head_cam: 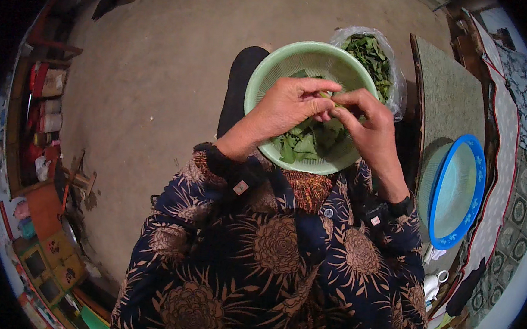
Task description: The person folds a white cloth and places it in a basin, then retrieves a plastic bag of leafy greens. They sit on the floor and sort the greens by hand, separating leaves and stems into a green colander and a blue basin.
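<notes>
A light green plastic colander (270, 61) rests on my lap, with green leaves (307, 144) lying in its bottom. Above it my left hand (290, 100) and my right hand (366, 114) meet at the fingertips. Between them they pinch a small pale green stem (325, 96), partly covered by the fingers. Just beyond the colander's far right rim stands a clear plastic bag (397, 91), filled with more green leaves (367, 53).
To my right a low board table (449, 81) bears a blue-rimmed basin (437, 211) tilted against a pale green one, and a white cup (432, 283). Shelves with goods (51, 120) line the far left. A wooden stool (81, 180) stands on the concrete floor (161, 67).
</notes>
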A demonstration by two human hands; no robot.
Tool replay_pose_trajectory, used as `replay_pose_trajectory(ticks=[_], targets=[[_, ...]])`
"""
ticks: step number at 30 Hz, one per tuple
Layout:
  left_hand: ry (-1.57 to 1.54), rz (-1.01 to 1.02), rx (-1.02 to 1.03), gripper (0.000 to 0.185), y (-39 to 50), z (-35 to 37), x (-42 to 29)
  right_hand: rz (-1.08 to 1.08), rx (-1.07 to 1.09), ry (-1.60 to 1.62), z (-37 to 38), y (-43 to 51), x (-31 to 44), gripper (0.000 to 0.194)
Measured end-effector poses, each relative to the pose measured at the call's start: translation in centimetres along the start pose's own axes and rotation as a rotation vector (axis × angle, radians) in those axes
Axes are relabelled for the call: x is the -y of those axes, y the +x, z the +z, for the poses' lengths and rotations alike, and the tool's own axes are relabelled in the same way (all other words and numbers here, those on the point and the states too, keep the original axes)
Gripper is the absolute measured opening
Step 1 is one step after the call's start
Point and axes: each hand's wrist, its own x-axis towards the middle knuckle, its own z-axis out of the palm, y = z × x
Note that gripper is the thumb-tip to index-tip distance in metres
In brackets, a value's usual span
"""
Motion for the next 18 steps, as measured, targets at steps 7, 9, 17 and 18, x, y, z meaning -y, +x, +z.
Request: replay_pose_trajectory(ticks=[7, 9, 17, 18], targets=[[0.804, 0.257, 0.066, 0.055, -0.1, -2.2, 0.5, 0.435, 0.174, -0.292, -8.1, -8.5, -1.5, 0.022], [0.900, 0.200, 0.180, 0.064, -0.4, -1.5, 1.8, 0.341, 0.268, -0.550, -9.6, -10.7, -1.4, 0.026], [1.105, 0.237, 0.273, 0.020, 1.4, -0.8, 5.8, 0.158, 0.089, -0.266, -5.9, -8.2, -0.8, 0.031], [1.065, 0.229, 0.269, 0.019, 1.8, -1.2, 5.7, 0.131, 0.107, -0.254, -5.1, -7.4, -0.6, 0.031]])
